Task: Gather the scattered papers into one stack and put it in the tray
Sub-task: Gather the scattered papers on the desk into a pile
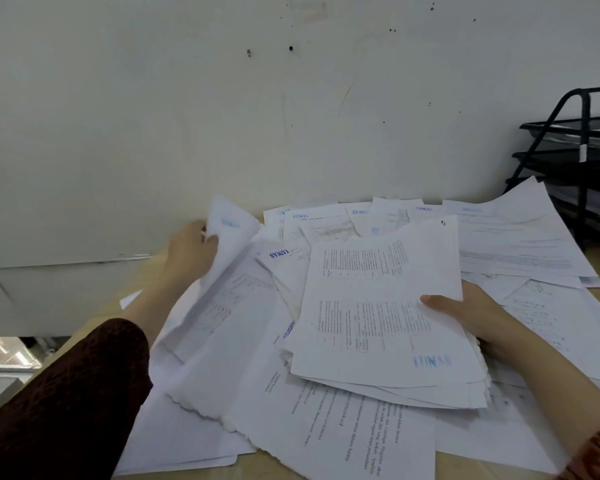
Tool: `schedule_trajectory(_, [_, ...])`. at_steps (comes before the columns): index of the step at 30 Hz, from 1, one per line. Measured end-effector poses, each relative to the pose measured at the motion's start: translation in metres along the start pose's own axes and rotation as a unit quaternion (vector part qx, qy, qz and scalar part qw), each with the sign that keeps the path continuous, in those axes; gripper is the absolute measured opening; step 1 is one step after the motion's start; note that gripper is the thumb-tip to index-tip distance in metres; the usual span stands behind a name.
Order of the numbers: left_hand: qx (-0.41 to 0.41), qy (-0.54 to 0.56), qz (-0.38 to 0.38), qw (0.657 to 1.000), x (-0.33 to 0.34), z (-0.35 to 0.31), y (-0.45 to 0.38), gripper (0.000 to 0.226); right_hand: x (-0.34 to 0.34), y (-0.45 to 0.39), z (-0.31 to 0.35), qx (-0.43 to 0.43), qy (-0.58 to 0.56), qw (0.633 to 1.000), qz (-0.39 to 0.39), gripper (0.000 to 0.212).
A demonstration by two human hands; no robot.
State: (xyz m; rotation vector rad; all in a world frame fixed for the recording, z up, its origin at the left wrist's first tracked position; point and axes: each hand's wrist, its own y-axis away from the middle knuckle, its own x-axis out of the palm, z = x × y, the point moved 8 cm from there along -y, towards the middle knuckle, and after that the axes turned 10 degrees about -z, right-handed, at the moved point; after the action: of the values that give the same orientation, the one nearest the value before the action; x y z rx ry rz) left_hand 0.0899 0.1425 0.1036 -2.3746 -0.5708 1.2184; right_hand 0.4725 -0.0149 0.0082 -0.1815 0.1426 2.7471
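White printed papers (343, 441), many stamped in blue, lie scattered and overlapping across the desk. My right hand (478, 315) grips a thick stack of papers (381, 317) by its right edge, thumb on top, holding it above the loose sheets. My left hand (193, 249) pinches the far end of a bent sheet (222, 306) at the left of the pile and lifts that end off the desk. A black wire letter tray rack (568, 150) with several tiers stands at the far right against the wall; some tiers hold papers.
A cream wall (257, 116) rises right behind the desk. The light wooden desk top (267, 462) shows at the front edge and at the left. More sheets (520, 237) lie fanned out toward the rack. To the left, below the desk, sits grey equipment (4, 362).
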Motion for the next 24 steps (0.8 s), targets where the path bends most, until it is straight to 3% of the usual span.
schedule_trajectory(6, [0.016, 0.196, 0.115, 0.974, 0.009, -0.107, 0.042, 0.052, 0.0, 0.0, -0.002, 0.007, 0.003, 1.0, -0.005, 0.023])
schedule_trajectory(9, [0.05, 0.225, 0.186, 0.955, 0.038, -0.144, 0.064, 0.044, -0.001, 0.0, -0.005, 0.015, -0.006, 1.0, -0.019, 0.024])
schedule_trajectory(12, [0.018, 0.226, 0.25, 0.941, 0.08, -0.161, 0.086, 0.032, -0.002, 0.0, -0.005, 0.015, -0.017, 0.999, -0.024, 0.028])
schedule_trajectory(16, [-0.063, 0.332, 0.367, 0.867, 0.12, -0.18, 0.126, 0.036, -0.002, -0.002, -0.005, 0.031, -0.036, 0.999, -0.021, 0.048])
schedule_trajectory(19, [-0.006, 0.35, 0.455, 0.819, 0.127, -0.187, 0.144, 0.061, -0.002, -0.005, -0.006, 0.018, -0.059, 0.998, 0.0, 0.068])
schedule_trajectory(21, [0.067, 0.285, 0.425, 0.856, 0.121, -0.176, 0.134, 0.067, 0.0, -0.006, -0.005, 0.008, -0.063, 0.998, 0.015, 0.077])
schedule_trajectory(23, [0.147, 0.107, 0.312, 0.932, 0.118, -0.147, 0.109, 0.064, 0.001, -0.007, -0.004, -0.001, -0.043, 0.999, 0.025, 0.078])
schedule_trajectory(24, [0.17, 0.015, 0.259, 0.951, 0.118, -0.129, 0.097, 0.061, 0.002, -0.007, -0.004, -0.008, -0.029, 0.999, 0.026, 0.069])
